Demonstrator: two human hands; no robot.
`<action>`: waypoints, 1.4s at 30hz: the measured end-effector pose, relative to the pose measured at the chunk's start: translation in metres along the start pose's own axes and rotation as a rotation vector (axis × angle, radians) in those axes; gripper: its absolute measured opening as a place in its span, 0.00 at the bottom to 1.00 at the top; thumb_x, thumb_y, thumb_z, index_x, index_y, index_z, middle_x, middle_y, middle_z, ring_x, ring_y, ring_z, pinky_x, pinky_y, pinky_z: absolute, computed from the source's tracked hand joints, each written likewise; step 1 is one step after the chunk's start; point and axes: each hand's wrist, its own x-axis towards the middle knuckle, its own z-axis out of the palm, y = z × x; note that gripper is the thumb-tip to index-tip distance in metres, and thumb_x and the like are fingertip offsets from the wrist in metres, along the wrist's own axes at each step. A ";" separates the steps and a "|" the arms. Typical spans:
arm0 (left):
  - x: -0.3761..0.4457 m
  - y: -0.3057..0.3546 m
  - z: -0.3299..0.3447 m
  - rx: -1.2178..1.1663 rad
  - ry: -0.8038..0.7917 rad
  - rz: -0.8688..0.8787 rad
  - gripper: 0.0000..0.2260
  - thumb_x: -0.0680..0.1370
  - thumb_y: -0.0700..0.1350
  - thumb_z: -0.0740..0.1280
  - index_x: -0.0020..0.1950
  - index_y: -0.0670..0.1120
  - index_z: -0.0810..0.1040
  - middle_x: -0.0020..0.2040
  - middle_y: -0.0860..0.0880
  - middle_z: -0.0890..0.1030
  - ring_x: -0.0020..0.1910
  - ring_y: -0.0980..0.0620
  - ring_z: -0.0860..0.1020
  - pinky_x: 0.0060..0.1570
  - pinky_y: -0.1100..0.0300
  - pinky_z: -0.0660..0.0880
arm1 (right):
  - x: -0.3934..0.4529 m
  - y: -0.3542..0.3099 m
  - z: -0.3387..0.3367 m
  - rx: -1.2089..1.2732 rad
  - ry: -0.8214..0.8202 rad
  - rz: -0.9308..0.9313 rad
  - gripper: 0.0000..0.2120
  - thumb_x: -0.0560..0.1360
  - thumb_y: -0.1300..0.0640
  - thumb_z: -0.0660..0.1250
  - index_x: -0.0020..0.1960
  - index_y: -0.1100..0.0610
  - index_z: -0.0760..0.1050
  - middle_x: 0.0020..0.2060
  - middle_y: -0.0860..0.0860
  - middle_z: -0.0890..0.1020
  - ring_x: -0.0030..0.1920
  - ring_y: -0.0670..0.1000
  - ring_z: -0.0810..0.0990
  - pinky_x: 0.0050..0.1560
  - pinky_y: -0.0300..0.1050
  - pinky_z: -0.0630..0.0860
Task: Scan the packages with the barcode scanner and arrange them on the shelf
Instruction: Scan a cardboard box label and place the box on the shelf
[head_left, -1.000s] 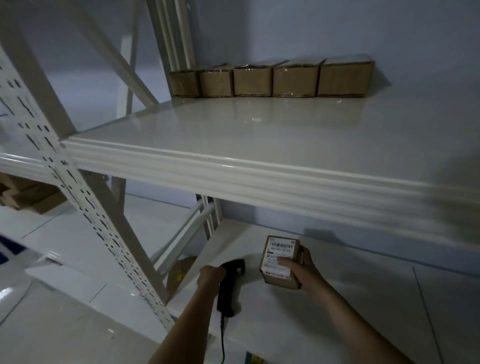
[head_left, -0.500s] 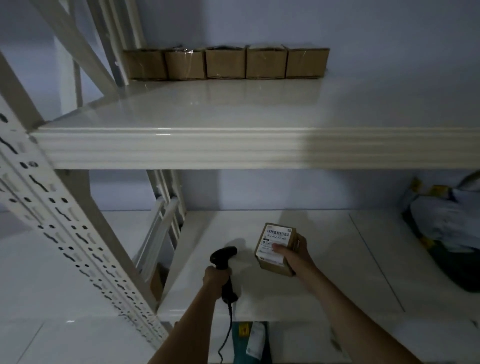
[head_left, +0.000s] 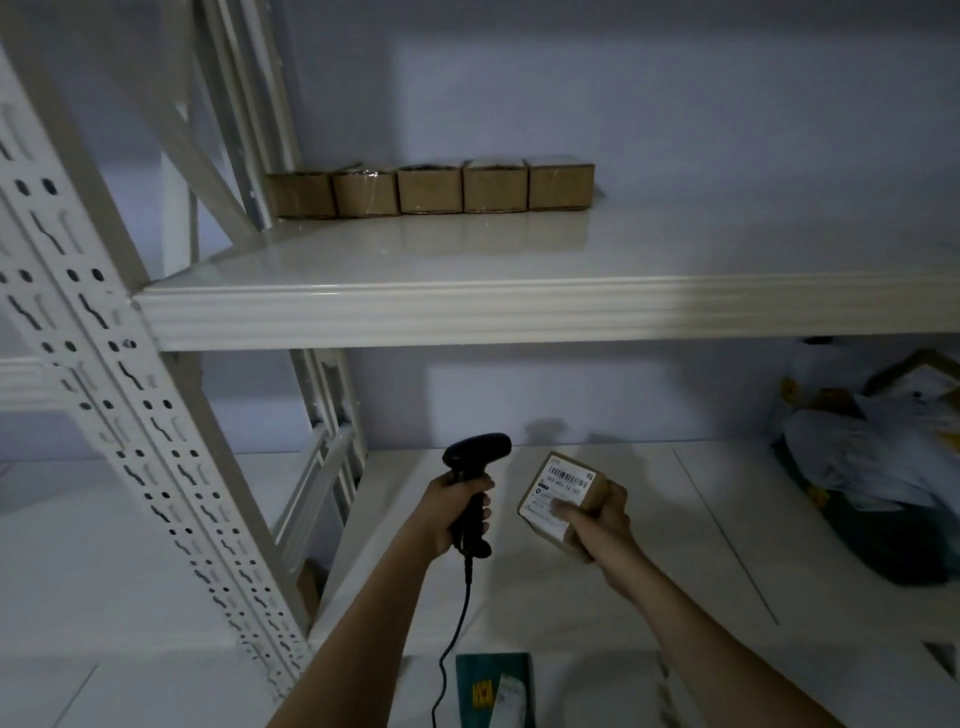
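My left hand grips the handle of a black corded barcode scanner, head upright and turned toward the right. My right hand holds a small brown cardboard package with a white barcode label facing up, just right of the scanner, above the lower shelf. Several similar brown boxes stand in a row at the back left of the upper shelf.
A white perforated upright slants down the left side. A heap of bagged parcels lies on the lower shelf at the right. A dark green packet sits below the shelf's front edge.
The view has shifted, showing more of the upper shelf. My left hand raised the scanner upright, and my right hand brought the package closer to it.
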 end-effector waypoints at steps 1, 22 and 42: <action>-0.003 0.004 0.005 0.043 0.002 0.010 0.04 0.74 0.36 0.69 0.47 0.40 0.75 0.31 0.43 0.73 0.27 0.48 0.70 0.30 0.57 0.71 | -0.002 -0.002 0.000 0.013 0.026 -0.025 0.36 0.69 0.51 0.78 0.68 0.45 0.59 0.63 0.54 0.72 0.62 0.54 0.76 0.40 0.44 0.84; -0.035 0.019 0.065 0.817 0.239 0.320 0.05 0.69 0.45 0.67 0.34 0.47 0.75 0.26 0.50 0.77 0.22 0.52 0.76 0.25 0.62 0.74 | -0.013 -0.021 -0.006 -0.183 0.261 -0.328 0.37 0.68 0.61 0.78 0.68 0.56 0.59 0.63 0.57 0.62 0.46 0.39 0.64 0.53 0.47 0.78; -0.042 0.014 0.063 0.746 0.260 0.267 0.04 0.69 0.44 0.67 0.38 0.44 0.77 0.29 0.48 0.78 0.23 0.52 0.75 0.25 0.63 0.73 | -0.008 -0.019 -0.010 -0.153 0.219 -0.302 0.36 0.68 0.59 0.78 0.67 0.52 0.58 0.61 0.54 0.61 0.55 0.47 0.62 0.27 0.30 0.73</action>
